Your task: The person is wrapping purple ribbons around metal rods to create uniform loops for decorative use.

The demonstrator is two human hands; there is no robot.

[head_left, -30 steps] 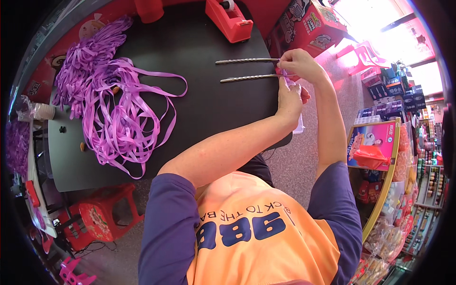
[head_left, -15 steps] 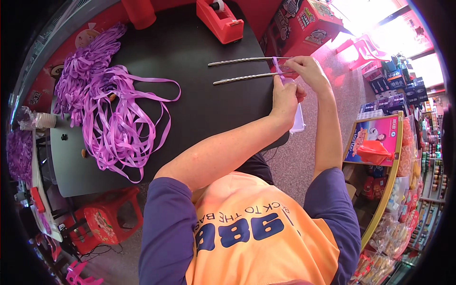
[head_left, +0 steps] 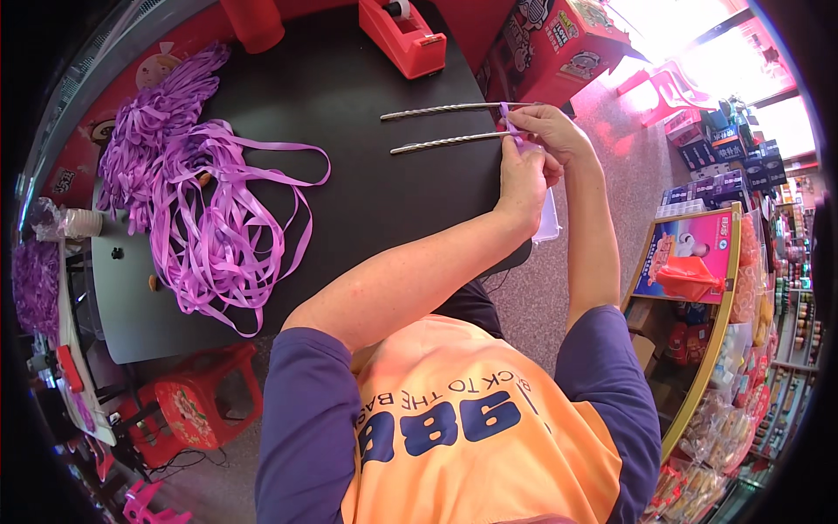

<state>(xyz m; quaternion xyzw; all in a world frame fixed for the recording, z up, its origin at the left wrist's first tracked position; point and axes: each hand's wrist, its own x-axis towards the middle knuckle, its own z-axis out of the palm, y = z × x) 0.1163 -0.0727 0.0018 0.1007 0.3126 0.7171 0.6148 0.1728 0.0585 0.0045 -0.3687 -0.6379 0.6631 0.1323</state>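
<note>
Two twisted metal rods, an upper rod (head_left: 436, 110) and a lower rod (head_left: 445, 141), point left over the right side of the black table. A short length of purple ribbon (head_left: 504, 112) spans between them and crosses the upper rod. My left hand (head_left: 525, 179) is closed at the end of the lower rod, its thumb and finger pinching the ribbon there. Just above and right of it, my right hand (head_left: 557, 133) has its fingertips pinched together at the ribbon between the rods. Part of the ribbon is hidden by my fingers.
A big loose heap of purple ribbon (head_left: 223, 227) covers the left of the black table (head_left: 375, 201). At its far edge stand a red tape dispenser (head_left: 406, 44) and a red cylinder (head_left: 253, 22). A red stool (head_left: 196, 406) is at lower left; a display case (head_left: 690, 258) is at right.
My right hand has moved slightly down and left, from the upper rod's right side to the ribbon between the rods. My left hand stays nearly in place.
</note>
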